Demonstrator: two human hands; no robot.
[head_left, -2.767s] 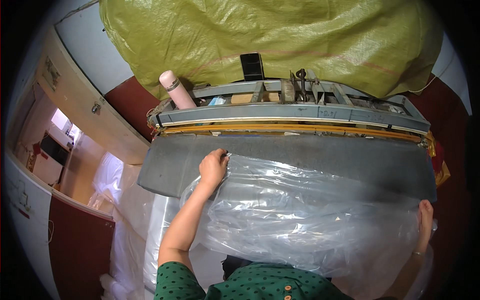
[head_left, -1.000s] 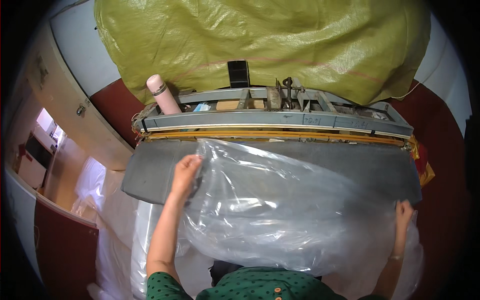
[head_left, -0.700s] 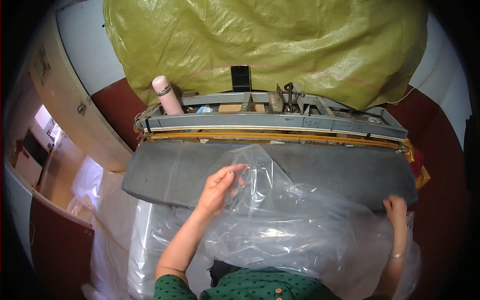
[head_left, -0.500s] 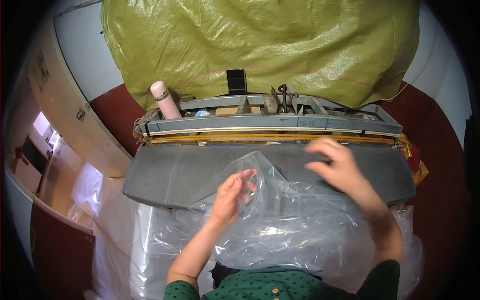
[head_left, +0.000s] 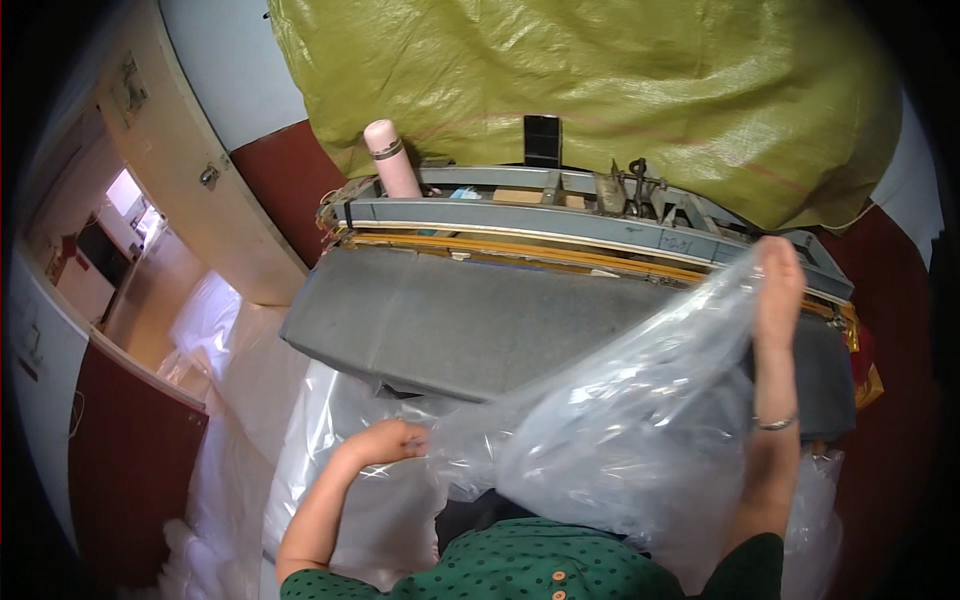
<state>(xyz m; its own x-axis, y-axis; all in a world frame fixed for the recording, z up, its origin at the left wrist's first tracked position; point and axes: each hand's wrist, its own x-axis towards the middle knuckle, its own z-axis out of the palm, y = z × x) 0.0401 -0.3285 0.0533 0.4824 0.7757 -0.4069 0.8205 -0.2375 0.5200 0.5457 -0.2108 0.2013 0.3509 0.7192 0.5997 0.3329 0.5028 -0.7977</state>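
Observation:
A sheet of clear plastic film stretches slantwise between my hands. My right hand is raised at the far right, above the machine's front rail, its fingers closed on a gathered corner of the film. Low on the left, my left hand is closed on the film's other edge, near my body. Behind the film lies a long grey padded surface, partly covered by it at the right. More clear film hangs in folds over the front, down toward my lap.
Behind the pad runs a grey metal frame with yellow strips. On it stand a pink bottle, a black phone-like slab and a metal clamp. A yellow-green tarp rises behind. At left, a door stands ajar.
My right hand has swung up and right, pulling the film out into a taut slant. My left hand has dropped down and left. The view has shifted, with the machine now tilted.

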